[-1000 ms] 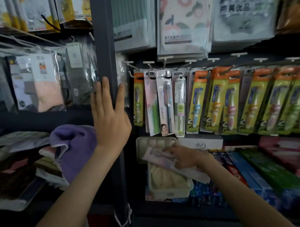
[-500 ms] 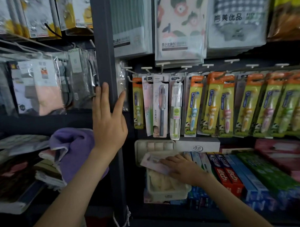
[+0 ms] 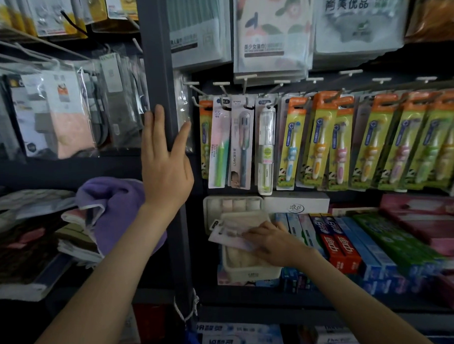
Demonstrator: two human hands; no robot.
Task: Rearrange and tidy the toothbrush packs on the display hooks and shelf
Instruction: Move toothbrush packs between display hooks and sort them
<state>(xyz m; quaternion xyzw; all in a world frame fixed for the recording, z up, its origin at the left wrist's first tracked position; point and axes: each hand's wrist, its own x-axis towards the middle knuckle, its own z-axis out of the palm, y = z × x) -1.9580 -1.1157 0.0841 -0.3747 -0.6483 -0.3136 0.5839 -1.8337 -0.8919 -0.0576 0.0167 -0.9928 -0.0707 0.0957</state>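
Toothbrush packs hang in a row on white display hooks (image 3: 245, 79): a green-brush pack (image 3: 218, 143), a dark-brush pack (image 3: 241, 143), a clear tube pack (image 3: 265, 144), then several orange-and-yellow children's packs (image 3: 320, 143) running to the right. On the shelf below, a flat toothbrush pack (image 3: 224, 235) lies across a cream bin (image 3: 250, 270). My right hand (image 3: 270, 241) holds this pack at its right end. My left hand (image 3: 166, 161) rests flat, fingers straight, against the dark upright post (image 3: 156, 58).
Toothpaste boxes (image 3: 344, 245) fill the shelf right of the bin, with pink boxes (image 3: 423, 211) beyond. A white box (image 3: 296, 206) and a tray (image 3: 232, 203) stand behind. Left bay holds bagged goods (image 3: 64, 110) and a purple towel (image 3: 111, 204). Towel packs (image 3: 272, 31) hang above.
My right hand with the flat pack has stayed over the cream bin, shifting slightly. The view has tilted a little. My left hand has kept its place on the post.
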